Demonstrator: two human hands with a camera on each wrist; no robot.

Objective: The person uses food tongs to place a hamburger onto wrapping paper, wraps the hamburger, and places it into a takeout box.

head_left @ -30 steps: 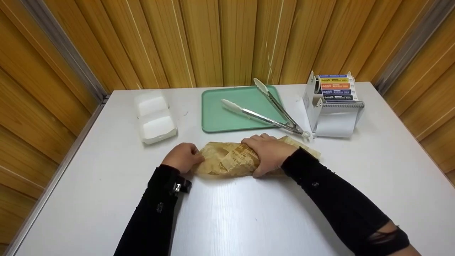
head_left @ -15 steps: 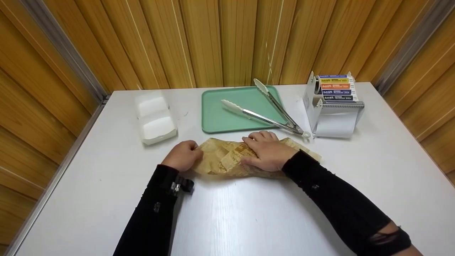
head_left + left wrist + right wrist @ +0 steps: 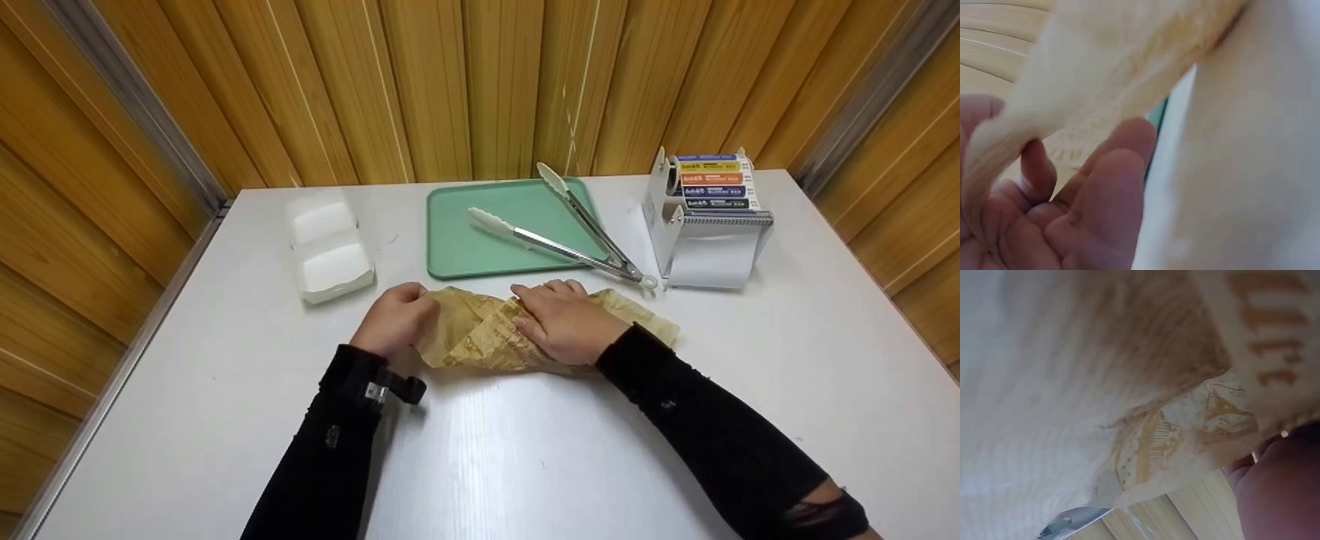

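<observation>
A brown printed sheet of wrapping paper [image 3: 480,337] lies folded in a long bundle across the middle of the table; what is inside is hidden. At its left end my left hand [image 3: 394,319] pinches the loose paper edge between thumb and fingers. The left wrist view shows that paper [image 3: 1089,62] raised in a curved flap from the left hand [image 3: 1072,208]. My right hand [image 3: 570,322] rests on top of the bundle right of its middle, fingers spread over the fold. Close up in the right wrist view, the printed paper [image 3: 1157,450] passes beside the right hand [image 3: 1283,489].
Behind the bundle, metal tongs [image 3: 559,247] with pale tips lie spread over a green tray [image 3: 450,259]. An opened white takeaway box [image 3: 337,274] stands at the back left. To the back right is a label dispenser [image 3: 712,217] with coloured rolls.
My left hand has moved slightly up and to the right, lifting the left end of the paper. My right thumb has drawn in over the fold; the right hand stays on the bundle.
</observation>
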